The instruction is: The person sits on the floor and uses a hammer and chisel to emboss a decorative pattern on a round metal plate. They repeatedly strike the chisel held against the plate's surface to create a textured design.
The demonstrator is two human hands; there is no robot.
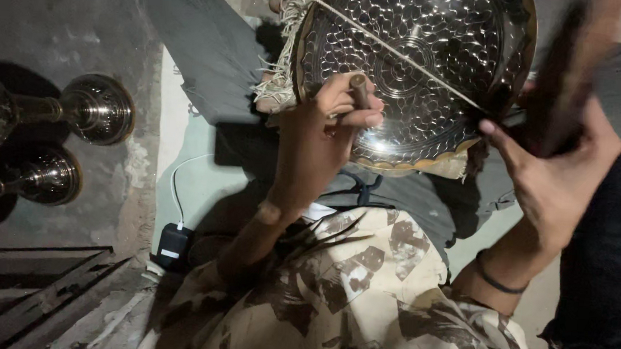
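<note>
Head view: the work in hand looks like chasing the pattern into the round, scale-patterned shiny metal tray (432, 67) propped on the lap. Left hand (323, 136) fingers clamp a thin dark punch (359, 89) on the tray; right hand (555, 175) grips a blurred dark wooden mallet (571, 75). Next calls for a square blow. No packages or labels show.

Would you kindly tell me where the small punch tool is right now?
In the head view, the punch tool sits upper centre, pinched in the left hand against the patterned metal plate.
</note>
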